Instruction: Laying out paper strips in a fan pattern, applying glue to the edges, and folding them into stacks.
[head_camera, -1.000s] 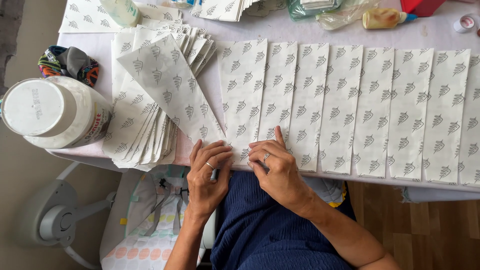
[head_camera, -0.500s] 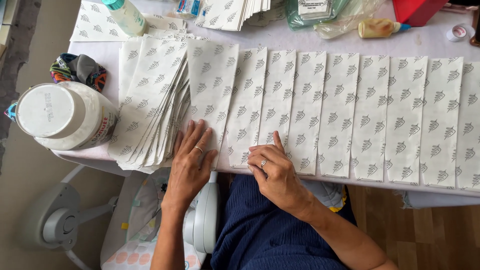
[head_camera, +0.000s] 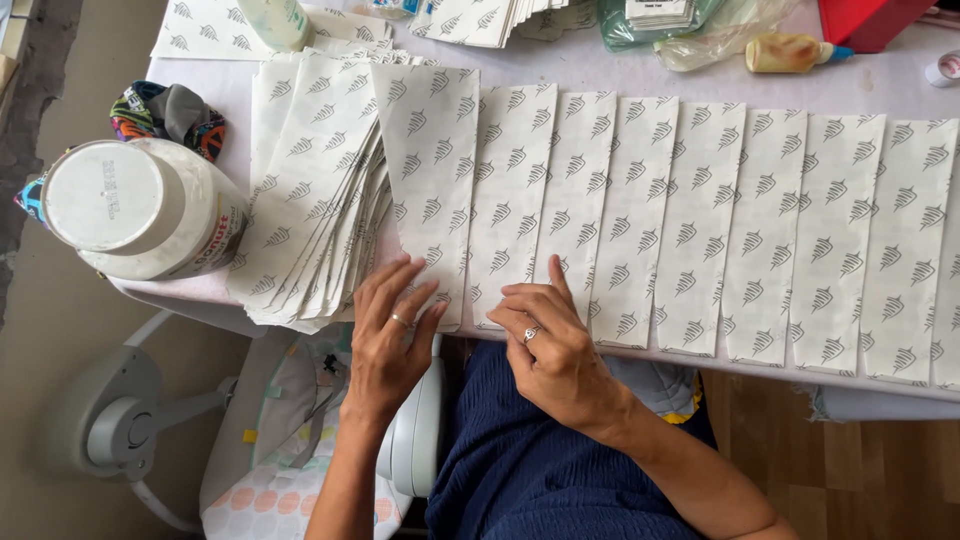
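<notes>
Since a moment ago, little has shifted. Across the white-covered bench (head_camera: 620, 75) runs a row of white leaf-printed paper strips (head_camera: 700, 220). Left hand (head_camera: 385, 340) presses the leftmost strip's (head_camera: 430, 170) near end, fingers spread flat; right hand (head_camera: 555, 345) rests beside it, fingers loosely curled, gripping nothing.

Person is wearing a dark navy garment (head_camera: 520, 470) with a fine ribbed texture, covering the lap. Both forearms are showing bare, no sleeves reaching them. Left hand (head_camera: 385, 340) is wearing a thin plain band on one finger. Right hand (head_camera: 555, 345) is wearing a silver ring with a wider decorated top. No watch or bracelet showing on either wrist.
</notes>
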